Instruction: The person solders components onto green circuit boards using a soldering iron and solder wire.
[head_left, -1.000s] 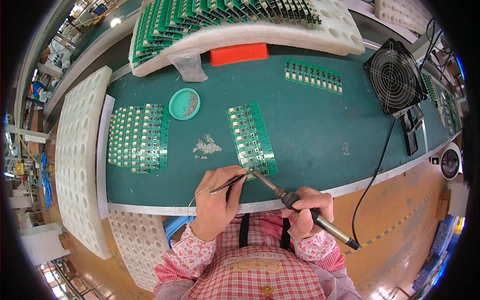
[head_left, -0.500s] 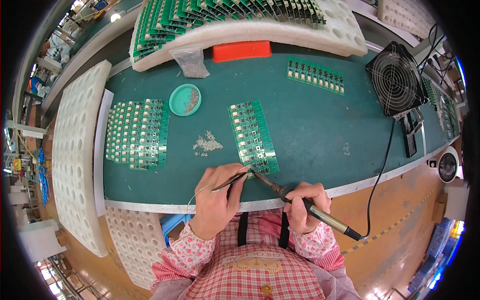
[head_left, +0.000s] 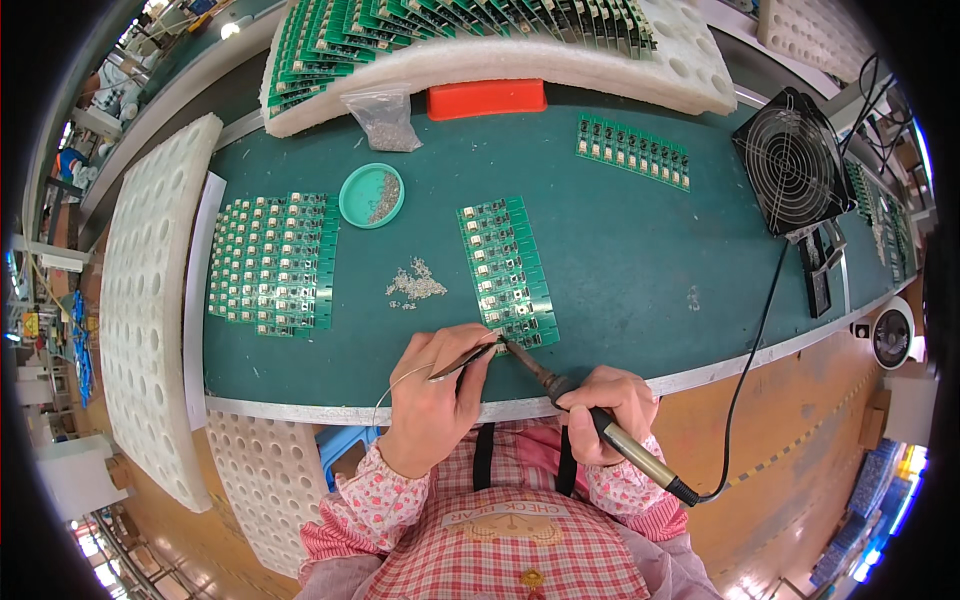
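Note:
A green circuit board panel (head_left: 505,262) with rows of small white parts lies on the work mat in front of me. My left hand (head_left: 425,405) is closed around dark tweezers (head_left: 462,363), their tips at the board's near end. A thin wire (head_left: 386,396) curves out beside that hand; where it ends among the fingers I cannot make out. My right hand (head_left: 612,408) grips a soldering iron (head_left: 640,456), its tip meeting the board's near edge beside the tweezer tips. The exact contact point is too small to tell.
Loose small parts (head_left: 417,284) lie left of the board, near a round green dish (head_left: 347,205). More panels (head_left: 270,265) sit farther left. A plastic bag (head_left: 384,120), red box (head_left: 487,98) and loaded foam tray (head_left: 690,75) stand behind. A black fan (head_left: 793,160) and the iron's cord (head_left: 752,385) occupy the right.
My right hand has shifted slightly left and the iron's handle has tilted a little steeper, its rear end lower and nearer me. My left hand keeps nearly the same place.

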